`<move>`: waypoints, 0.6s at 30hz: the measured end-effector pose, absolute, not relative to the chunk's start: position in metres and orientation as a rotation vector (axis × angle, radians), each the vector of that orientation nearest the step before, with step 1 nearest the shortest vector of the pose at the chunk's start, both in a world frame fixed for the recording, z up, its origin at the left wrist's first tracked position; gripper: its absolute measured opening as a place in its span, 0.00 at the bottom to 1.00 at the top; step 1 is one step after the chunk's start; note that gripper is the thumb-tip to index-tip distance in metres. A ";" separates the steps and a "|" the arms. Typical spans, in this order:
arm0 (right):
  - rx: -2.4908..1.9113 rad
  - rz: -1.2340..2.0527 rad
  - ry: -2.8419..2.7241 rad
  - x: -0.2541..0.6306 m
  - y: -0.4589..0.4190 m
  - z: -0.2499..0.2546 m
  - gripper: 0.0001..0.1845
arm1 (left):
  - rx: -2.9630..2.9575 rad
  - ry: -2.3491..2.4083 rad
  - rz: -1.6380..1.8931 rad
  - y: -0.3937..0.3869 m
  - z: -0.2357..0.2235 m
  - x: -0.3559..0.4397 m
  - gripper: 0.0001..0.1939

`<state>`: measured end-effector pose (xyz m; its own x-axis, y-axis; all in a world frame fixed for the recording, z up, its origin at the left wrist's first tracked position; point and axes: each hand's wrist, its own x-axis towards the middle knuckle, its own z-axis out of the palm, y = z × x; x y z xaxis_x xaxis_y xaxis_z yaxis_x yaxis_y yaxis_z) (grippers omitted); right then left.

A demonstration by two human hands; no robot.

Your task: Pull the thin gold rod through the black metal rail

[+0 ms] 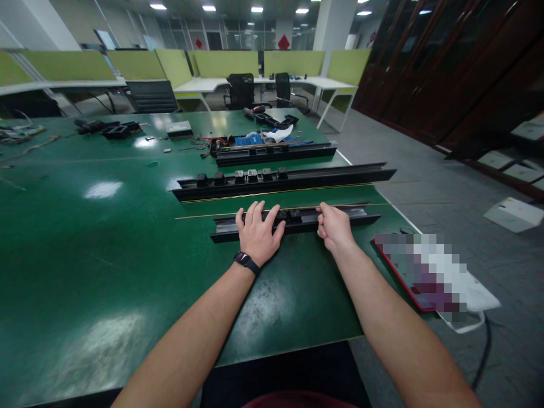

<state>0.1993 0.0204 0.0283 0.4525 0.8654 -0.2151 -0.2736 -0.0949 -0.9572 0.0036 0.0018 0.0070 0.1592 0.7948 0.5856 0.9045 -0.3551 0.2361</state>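
Note:
A short black channel rail (301, 227) lies across the green table in front of me, with small black blocks (294, 214) set in its groove. My left hand (259, 232) lies over the left half of this rail, fingers spread and palm down; a dark band circles the wrist. My right hand (335, 225) is closed at the rail's right part, thumb and forefinger pinched on a thin brass-coloured rod (199, 216). That rod runs along the rail's far side, past both its ends. My fingers hide parts of the groove.
Beyond lies a longer black rail (340, 177) with several blocks and another thin rod. Farther back are a third rail (276, 154) with blue parts, a power tool (255, 111) and a small box (179, 129). A red-edged, blurred flat item (403, 277) sits at the table's right edge.

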 end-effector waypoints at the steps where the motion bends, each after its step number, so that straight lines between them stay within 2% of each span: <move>1: -1.336 1.049 -0.582 0.199 0.020 0.029 0.09 | -2.257 -1.674 -0.968 0.002 0.007 0.004 0.22; 8: -1.358 1.047 -0.595 0.198 0.019 0.031 0.13 | -2.259 -1.665 -0.975 0.002 0.007 0.003 0.22; 18: -1.349 1.048 -0.600 0.198 0.019 0.030 0.10 | -2.262 -1.668 -0.982 0.001 0.008 0.004 0.22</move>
